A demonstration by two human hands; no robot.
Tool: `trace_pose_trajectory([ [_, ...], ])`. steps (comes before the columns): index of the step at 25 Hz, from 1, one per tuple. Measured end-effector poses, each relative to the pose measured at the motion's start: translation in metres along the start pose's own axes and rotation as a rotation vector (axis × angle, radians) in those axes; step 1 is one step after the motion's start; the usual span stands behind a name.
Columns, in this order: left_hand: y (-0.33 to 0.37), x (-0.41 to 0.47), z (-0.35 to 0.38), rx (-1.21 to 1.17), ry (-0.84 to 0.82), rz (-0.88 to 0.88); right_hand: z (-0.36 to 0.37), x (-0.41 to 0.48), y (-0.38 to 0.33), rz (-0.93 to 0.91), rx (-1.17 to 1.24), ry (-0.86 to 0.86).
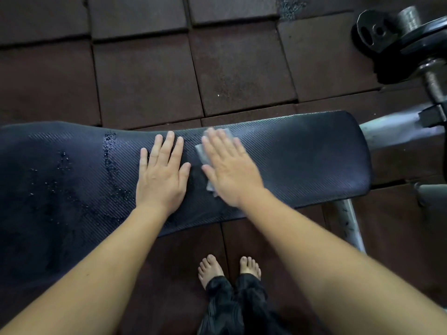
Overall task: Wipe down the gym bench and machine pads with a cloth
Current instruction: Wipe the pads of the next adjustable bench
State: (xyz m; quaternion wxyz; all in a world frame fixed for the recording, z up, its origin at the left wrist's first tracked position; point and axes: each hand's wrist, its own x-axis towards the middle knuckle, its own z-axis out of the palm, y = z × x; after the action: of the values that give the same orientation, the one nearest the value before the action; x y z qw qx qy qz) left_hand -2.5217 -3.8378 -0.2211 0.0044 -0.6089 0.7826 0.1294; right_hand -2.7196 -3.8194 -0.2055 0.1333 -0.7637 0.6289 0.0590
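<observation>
right hand [229, 170] flat, fingers spread, pressing cloth [202, 154] on bench pad [314, 151] | left hand [162, 172] flat, spread, bracing | droplets [110, 153] left of your grip unwiped | machine pads not started

Single head cam, wide-angle, pitched steeply down from standing height; no second view to overlap. Bench pad [302, 151] runs left-right across mid-frame, close in, both forearms entering from the bottom edge. Floor tiles [145, 76] fill the top, bare feet [210, 269] bottom centre.
</observation>
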Motion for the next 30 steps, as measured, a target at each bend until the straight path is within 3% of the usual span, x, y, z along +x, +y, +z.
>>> trace_pose_trajectory([
  [4,0.001,-0.003,-0.003,0.013,-0.014,-0.012,0.007,-0.065,0.123,0.398,0.104,0.097],
  [6,0.006,-0.011,-0.003,0.004,-0.004,-0.024,0.007,-0.073,0.125,0.53,0.155,0.104],
  [8,0.011,-0.021,0.0,-0.012,0.004,-0.037,0.016,-0.061,0.064,0.465,0.096,0.163],
  [11,0.015,-0.029,0.002,-0.022,0.015,-0.061,0.028,-0.059,-0.029,0.076,0.063,0.117],
  [13,0.013,-0.03,0.001,-0.007,0.008,-0.053,0.033,-0.07,-0.007,-0.026,0.03,0.104],
  [17,0.012,-0.032,0.002,-0.01,0.006,-0.036,0.038,-0.123,0.112,0.301,0.064,0.152],
  [20,0.013,-0.032,0.006,-0.017,0.021,-0.027,0.035,-0.116,0.098,0.534,0.086,0.199],
  [23,0.014,-0.034,0.005,-0.026,0.02,-0.047,0.037,-0.085,0.023,0.364,0.099,0.183],
  [26,0.012,-0.034,0.004,-0.023,0.015,-0.038,0.04,-0.09,0.041,0.169,0.062,0.156],
  [28,0.008,-0.034,0.003,-0.017,0.007,-0.03,0.037,-0.105,0.096,0.332,0.042,0.184],
  [30,0.006,-0.034,0.001,-0.014,0.004,-0.027,0.033,-0.12,0.152,0.638,0.101,0.195],
])
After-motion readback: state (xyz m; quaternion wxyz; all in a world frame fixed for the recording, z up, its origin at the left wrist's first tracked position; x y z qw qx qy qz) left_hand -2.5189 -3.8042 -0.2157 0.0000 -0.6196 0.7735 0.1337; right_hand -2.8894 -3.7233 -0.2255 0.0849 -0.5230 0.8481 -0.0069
